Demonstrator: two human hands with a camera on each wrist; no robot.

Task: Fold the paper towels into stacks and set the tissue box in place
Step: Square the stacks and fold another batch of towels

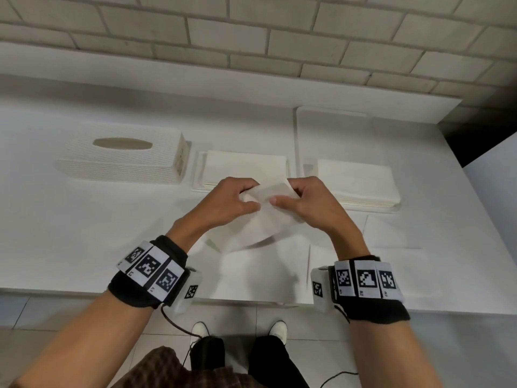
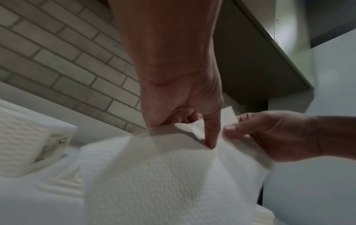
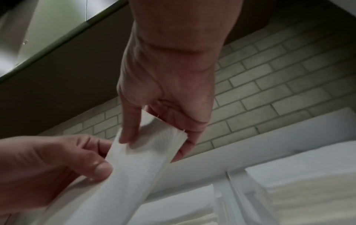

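Both hands hold one white paper towel up above the counter, folded over so it hangs in a loop. My left hand pinches its left top edge; my right hand pinches the right top corner. The embossed towel fills the left wrist view under the left hand. In the right wrist view, the right hand has its thumb and fingers clamped on the towel. Behind the hands lie a middle stack of folded towels and a right stack. The white tissue box stands at the left.
Flat unfolded sheets lie on the white counter under and right of my hands. A grey brick wall backs the counter. The counter's front edge runs just in front of my feet on the tiled floor.
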